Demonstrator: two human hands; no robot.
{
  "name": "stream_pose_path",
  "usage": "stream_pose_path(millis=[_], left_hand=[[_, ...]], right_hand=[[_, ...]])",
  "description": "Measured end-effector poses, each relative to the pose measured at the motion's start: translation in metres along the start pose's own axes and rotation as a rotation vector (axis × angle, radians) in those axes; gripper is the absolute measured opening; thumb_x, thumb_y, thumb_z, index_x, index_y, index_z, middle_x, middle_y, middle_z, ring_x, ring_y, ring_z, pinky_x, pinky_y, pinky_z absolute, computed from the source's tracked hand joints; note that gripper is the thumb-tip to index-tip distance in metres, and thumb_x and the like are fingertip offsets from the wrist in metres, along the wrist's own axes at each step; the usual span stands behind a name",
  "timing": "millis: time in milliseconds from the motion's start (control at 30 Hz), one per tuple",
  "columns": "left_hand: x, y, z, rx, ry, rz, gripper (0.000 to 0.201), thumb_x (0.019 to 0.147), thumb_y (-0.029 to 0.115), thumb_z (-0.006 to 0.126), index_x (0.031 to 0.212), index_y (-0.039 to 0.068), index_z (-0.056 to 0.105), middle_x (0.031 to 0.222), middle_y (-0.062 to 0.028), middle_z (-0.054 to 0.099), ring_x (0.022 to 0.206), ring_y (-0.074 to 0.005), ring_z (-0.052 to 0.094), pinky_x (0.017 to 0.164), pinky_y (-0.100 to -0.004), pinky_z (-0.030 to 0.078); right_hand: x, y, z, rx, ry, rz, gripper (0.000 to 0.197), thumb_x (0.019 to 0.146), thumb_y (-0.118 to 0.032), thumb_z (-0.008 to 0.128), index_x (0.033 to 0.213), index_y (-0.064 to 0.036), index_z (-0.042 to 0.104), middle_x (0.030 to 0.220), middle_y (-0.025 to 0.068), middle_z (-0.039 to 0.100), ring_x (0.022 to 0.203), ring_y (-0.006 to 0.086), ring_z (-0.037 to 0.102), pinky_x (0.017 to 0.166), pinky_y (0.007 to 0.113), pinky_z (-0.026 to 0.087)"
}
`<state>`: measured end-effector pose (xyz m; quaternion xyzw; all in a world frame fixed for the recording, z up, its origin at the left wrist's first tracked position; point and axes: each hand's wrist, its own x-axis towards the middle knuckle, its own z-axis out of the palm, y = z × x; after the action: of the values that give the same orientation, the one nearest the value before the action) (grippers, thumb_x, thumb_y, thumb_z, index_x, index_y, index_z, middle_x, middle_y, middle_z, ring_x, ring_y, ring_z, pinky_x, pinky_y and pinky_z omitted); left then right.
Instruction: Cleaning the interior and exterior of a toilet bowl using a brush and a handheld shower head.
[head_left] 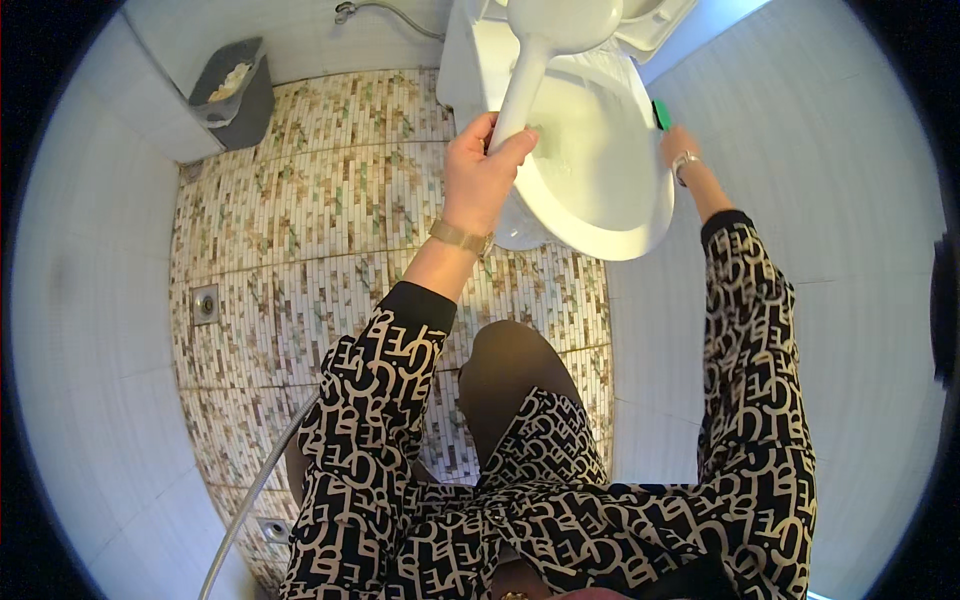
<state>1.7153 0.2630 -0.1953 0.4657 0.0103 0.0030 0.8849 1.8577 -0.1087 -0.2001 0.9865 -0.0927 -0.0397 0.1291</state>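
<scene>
My left hand (482,170) is closed around the handle of a white shower head (545,45), which is held over the toilet's left side. Its round head points away from me, and what look like fine water streaks show near it. The white toilet (640,243) stands ahead with its bowl uncovered. At the outer right side of the rim, my right hand (680,147) grips a green scrubbing brush (661,114), mostly hidden by the fingers and the rim. A metallic hose (250,500) runs up from the lower left and passes behind my left sleeve.
A grey waste bin (250,110) with a bag and crumpled paper stands at the far left wall. A second hose (400,18) hangs by the toilet. Square drains (205,304) sit in the mosaic floor (310,220). A tiled wall (830,180) closes in on the right.
</scene>
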Motion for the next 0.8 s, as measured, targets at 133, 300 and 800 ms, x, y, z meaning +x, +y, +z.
stream_pose_path(millis=[133,300,800], left_hand=[[0.002,0.003,-0.003,0.022,0.042,0.002,0.016,0.081,0.015,0.067,0.089,0.004,0.06,0.065,0.0032,0.051,0.046,-0.0032,0.037,0.043,-0.0195,0.026],[0.003,0.004,0.009,-0.055,0.084,-0.024,0.014,0.081,0.014,0.066,0.089,0.004,0.06,0.065,0.0024,0.052,0.047,-0.0036,0.038,0.042,-0.0196,0.026],[0.006,-0.004,0.012,-0.126,0.112,-0.002,0.013,0.08,0.011,0.067,0.087,0.003,0.06,0.064,0.0027,0.052,0.046,-0.0025,0.039,0.04,-0.0187,0.028]], right_hand=[[0.041,-0.05,0.003,0.108,0.072,0.082,0.027,0.085,-0.014,0.047,0.101,0.0014,0.063,0.104,0.0249,0.062,0.098,0.0387,0.06,0.083,0.045,0.048],[0.069,-0.086,0.004,-0.069,0.094,-0.163,0.027,0.084,-0.013,0.047,0.103,0.001,0.061,0.098,0.0253,0.063,0.094,0.0368,0.062,0.08,0.044,0.05],[0.023,-0.093,0.007,0.198,0.263,-0.178,0.023,0.088,-0.017,0.046,0.101,-0.0006,0.054,0.082,0.0223,0.063,0.076,0.0378,0.061,0.069,0.047,0.049]])
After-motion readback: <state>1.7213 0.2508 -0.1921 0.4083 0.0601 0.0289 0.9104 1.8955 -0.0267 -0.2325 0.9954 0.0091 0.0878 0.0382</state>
